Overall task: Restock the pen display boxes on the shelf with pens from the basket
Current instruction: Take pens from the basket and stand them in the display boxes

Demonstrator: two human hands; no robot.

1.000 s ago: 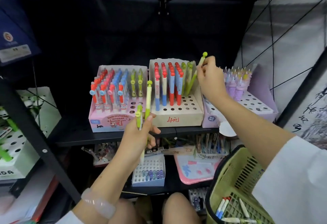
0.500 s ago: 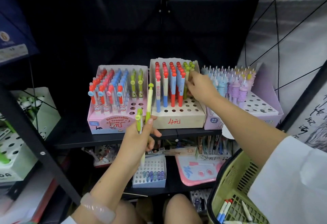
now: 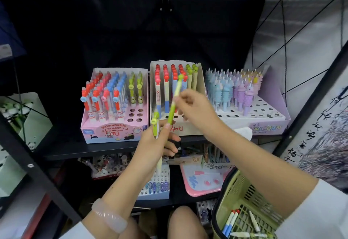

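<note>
Right hand (image 3: 195, 110) pinches a green pen (image 3: 174, 100) about mid-barrel, thumb and fingertips curled on it. Pen tilts, cap end up and toward the back, lying across the front of the middle display box (image 3: 199, 88); lower end reaches the left thumb. Can't tell if the left thumb grips it too.

Left hand (image 3: 156, 144) is curled round a second green pen (image 3: 156, 123), held about upright just in front of the shelf's (image 3: 90, 149) front edge, cap end above the fist, pale lower end showing below it.

Three display boxes side by side along the shelf:
- pink eraser box (image 3: 113, 131) at left: red, blue and green rows, empty holes at its front right corner.
- middle box: red-capped pens and a few green ones at the back right, front rows of holes open.
- unicorn pen box (image 3: 269, 123) at right: blue, purple and yellow pens at the back, front holes open.

Green basket (image 3: 243, 193) sits low at right, under the right forearm, well below the shelf. Loose pens (image 3: 230, 221) lie in its bottom: two blue-and-white with red tips, plus some pale ones.

Pale bracelet (image 3: 110, 215) on the left wrist.
</note>
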